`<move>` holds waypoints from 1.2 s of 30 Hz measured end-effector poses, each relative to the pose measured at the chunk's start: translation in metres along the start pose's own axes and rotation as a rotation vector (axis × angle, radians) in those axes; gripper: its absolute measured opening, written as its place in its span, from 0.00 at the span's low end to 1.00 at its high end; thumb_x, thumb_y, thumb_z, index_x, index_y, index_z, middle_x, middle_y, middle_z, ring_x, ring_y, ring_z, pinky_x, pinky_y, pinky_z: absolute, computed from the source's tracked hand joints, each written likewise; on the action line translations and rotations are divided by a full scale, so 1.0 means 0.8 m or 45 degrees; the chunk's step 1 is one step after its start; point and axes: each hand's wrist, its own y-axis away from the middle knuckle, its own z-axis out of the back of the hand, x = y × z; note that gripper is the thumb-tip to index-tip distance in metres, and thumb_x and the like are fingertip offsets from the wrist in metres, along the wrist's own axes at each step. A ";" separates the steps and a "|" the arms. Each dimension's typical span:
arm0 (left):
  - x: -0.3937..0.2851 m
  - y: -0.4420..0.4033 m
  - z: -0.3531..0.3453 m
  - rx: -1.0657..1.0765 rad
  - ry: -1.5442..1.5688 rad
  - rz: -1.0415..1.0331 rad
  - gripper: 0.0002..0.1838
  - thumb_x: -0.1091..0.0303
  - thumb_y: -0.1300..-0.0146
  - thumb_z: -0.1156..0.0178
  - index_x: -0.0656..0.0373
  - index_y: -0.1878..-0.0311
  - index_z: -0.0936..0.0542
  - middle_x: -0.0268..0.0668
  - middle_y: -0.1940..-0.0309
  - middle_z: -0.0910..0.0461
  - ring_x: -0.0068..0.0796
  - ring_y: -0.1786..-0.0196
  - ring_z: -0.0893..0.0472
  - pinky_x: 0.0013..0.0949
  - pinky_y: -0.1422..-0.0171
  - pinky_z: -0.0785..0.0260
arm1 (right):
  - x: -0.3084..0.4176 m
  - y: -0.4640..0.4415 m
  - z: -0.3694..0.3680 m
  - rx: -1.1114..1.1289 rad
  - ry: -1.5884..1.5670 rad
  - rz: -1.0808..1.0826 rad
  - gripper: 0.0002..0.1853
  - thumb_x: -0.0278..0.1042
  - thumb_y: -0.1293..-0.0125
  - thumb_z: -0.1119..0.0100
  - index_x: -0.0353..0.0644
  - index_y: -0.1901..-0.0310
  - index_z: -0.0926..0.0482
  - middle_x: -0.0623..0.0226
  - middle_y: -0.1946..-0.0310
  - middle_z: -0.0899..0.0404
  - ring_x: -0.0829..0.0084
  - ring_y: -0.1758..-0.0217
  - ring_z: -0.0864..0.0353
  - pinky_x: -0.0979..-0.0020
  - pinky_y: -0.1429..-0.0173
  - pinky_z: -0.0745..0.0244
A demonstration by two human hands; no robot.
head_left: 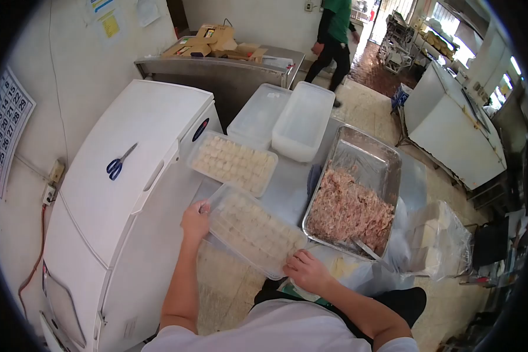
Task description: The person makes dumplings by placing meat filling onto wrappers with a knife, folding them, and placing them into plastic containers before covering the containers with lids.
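Observation:
A translucent plastic container [255, 234] with rows of pale pieces like dumplings lies tilted in front of me, extending past the table's near edge. My left hand [195, 220] is closed on its left end. At its near right corner, my right hand [306, 271] grips the rim with bent fingers. The contents look hazy, and I cannot tell whether a lid covers them. Just beyond it sits a second container [270, 183] of similar pale pieces in rows. To the right, a metal tray [383, 154] holds ground meat mixture [346, 208] and a metal utensil [366, 249].
Empty translucent bins [304, 120] stand at the table's back. A white chest freezer [123, 141] with blue-handled scissors [118, 165] on top is at left. A clear plastic bag [437, 240] holding pale blocks lies right. Another person [333, 41] in green walks behind.

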 end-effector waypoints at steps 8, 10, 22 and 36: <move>0.034 0.034 -0.041 -0.220 -0.235 -0.193 0.11 0.64 0.33 0.36 0.59 0.53 0.13 0.47 0.57 0.18 0.53 0.53 0.18 0.49 0.46 0.25 | 0.037 0.036 -0.027 -0.370 -0.247 -0.936 0.17 0.31 0.42 0.32 0.35 0.51 0.19 0.55 0.53 0.21 0.57 0.55 0.20 0.60 0.50 0.22; 0.030 0.036 -0.042 -0.203 -0.267 -0.203 0.11 0.63 0.33 0.36 0.59 0.53 0.13 0.47 0.57 0.18 0.53 0.52 0.18 0.49 0.45 0.25 | 0.035 0.044 -0.044 -0.445 -0.635 -1.406 0.18 0.33 0.37 0.32 0.33 0.48 0.21 0.52 0.57 0.19 0.60 0.61 0.17 0.61 0.57 0.21; 0.034 0.024 -0.023 -0.021 -0.221 -0.095 0.18 0.55 0.29 0.41 0.55 0.47 0.13 0.51 0.56 0.15 0.56 0.51 0.16 0.50 0.44 0.25 | 0.012 0.020 -0.086 -0.279 -0.827 -1.519 0.19 0.37 0.35 0.31 0.27 0.53 0.21 0.55 0.74 0.18 0.64 0.71 0.14 0.60 0.67 0.23; 0.036 0.028 -0.011 -0.204 -0.347 -0.125 0.16 0.58 0.28 0.42 0.60 0.56 0.12 0.54 0.58 0.15 0.59 0.55 0.16 0.53 0.47 0.25 | -0.005 0.001 -0.094 -0.278 -1.076 -1.700 0.14 0.37 0.31 0.35 0.30 0.63 0.18 0.55 0.77 0.16 0.65 0.75 0.15 0.60 0.69 0.24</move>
